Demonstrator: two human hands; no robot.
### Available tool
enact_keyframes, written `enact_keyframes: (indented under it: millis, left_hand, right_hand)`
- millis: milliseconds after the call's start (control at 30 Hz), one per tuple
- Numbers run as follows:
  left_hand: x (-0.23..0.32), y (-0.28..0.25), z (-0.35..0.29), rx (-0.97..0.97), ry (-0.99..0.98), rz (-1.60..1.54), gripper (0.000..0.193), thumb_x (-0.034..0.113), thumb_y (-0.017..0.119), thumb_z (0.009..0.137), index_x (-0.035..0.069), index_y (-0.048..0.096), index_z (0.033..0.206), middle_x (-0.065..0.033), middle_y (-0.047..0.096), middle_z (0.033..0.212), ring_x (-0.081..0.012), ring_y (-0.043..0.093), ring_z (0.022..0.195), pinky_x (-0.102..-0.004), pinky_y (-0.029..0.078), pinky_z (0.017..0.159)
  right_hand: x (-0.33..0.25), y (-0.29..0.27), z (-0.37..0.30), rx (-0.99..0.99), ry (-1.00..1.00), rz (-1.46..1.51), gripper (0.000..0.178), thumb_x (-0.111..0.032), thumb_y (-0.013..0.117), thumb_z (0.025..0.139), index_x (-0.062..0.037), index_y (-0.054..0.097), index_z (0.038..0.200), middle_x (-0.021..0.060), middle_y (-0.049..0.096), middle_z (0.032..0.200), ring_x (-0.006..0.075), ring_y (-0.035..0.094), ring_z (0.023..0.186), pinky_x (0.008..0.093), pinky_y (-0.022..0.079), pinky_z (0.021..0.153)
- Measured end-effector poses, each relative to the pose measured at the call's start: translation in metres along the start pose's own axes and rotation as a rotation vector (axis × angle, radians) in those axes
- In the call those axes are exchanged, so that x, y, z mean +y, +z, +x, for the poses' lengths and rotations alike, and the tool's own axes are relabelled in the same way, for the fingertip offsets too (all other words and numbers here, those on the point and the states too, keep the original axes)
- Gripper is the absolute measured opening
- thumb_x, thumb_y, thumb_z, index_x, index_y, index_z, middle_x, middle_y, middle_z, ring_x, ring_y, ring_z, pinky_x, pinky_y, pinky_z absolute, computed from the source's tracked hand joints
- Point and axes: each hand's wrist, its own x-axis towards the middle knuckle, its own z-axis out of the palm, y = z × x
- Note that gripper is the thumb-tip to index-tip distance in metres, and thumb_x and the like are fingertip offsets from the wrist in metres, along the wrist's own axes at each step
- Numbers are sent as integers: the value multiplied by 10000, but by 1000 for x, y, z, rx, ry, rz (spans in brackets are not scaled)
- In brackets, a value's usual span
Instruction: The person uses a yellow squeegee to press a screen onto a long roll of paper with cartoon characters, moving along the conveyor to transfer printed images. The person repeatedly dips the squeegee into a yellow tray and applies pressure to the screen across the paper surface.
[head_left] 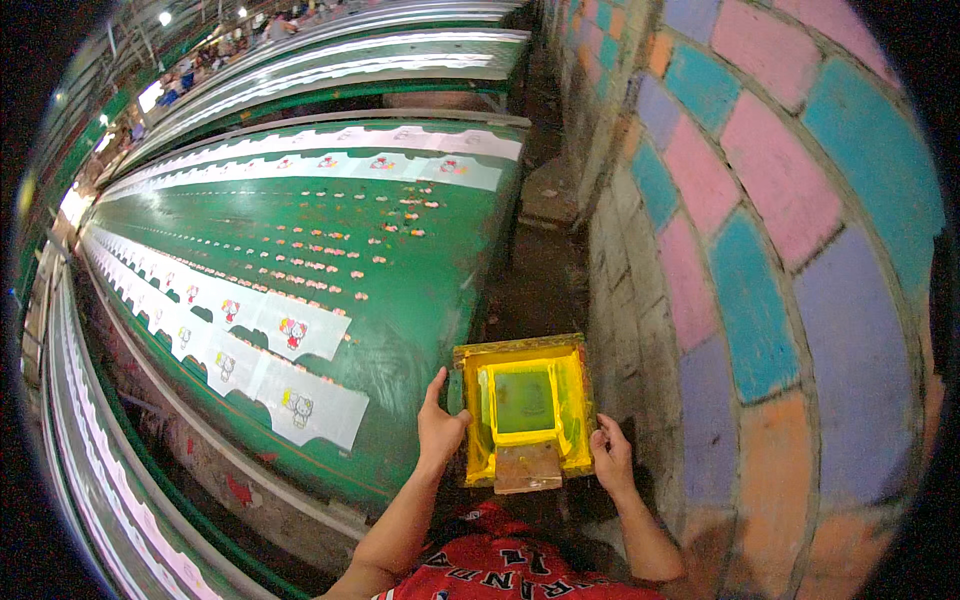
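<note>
Left hand (440,428) grips the yellow screen frame (524,408) at its 9 o'clock edge; right hand (611,457) grips its 3 o'clock edge. Frame held level beside green tabletop (420,290), printed fabric pieces (300,330) at 9 o'clock.

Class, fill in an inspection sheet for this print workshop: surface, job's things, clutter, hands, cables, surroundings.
Surface: long green print table, stained with small paint marks.
Job's things: yellow screen frame with a wooden block at its near edge; white fabric pieces with cartoon prints laid in rows.
Clutter: nothing seen.
Hands: left hand grips the frame's left edge; right hand grips its right edge.
Cables: nothing seen.
Surroundings: painted block wall in pink, blue and orange at right; more tables beyond.
</note>
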Motion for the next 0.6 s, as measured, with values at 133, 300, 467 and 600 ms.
enact_keyframes:
  millis: [133,300,467,600]
  left_hand:
    - [10,18,56,107,9,10,869,-17,703,728,75,427,1547,-205,548,1489,-307,579,1316,-372,465,1069]
    - [40,51,141,190,34,2,849,-16,704,740,60,432,1540,-212,570,1464,-314,583,1316,-368,463,1076]
    - [69,90,229,227,1,1,863,-20,726,730,60,433,1538,-220,572,1458,-317,566,1336,-371,448,1101]
    - [93,128,297,274,36,45,880,-19,742,720,62,431,1539,-224,565,1462,-318,565,1336,-373,443,1111]
  right_hand:
    - [-32,-3,86,-136,80,11,490,-312,594,1029,-15,536,1415,193,659,1309,281,630,1177,400,487,1005]
    - [-39,0,201,-100,-22,6,459,-284,607,1020,-30,550,1399,178,678,1262,282,648,1114,405,502,986]
    - [-55,-15,316,-117,-71,-5,532,-385,564,1062,29,541,1396,132,655,1237,218,605,1124,369,466,1004]
    - [-62,-28,411,-95,-48,98,475,-351,575,1060,46,599,1319,120,682,1162,196,609,1086,349,470,985]
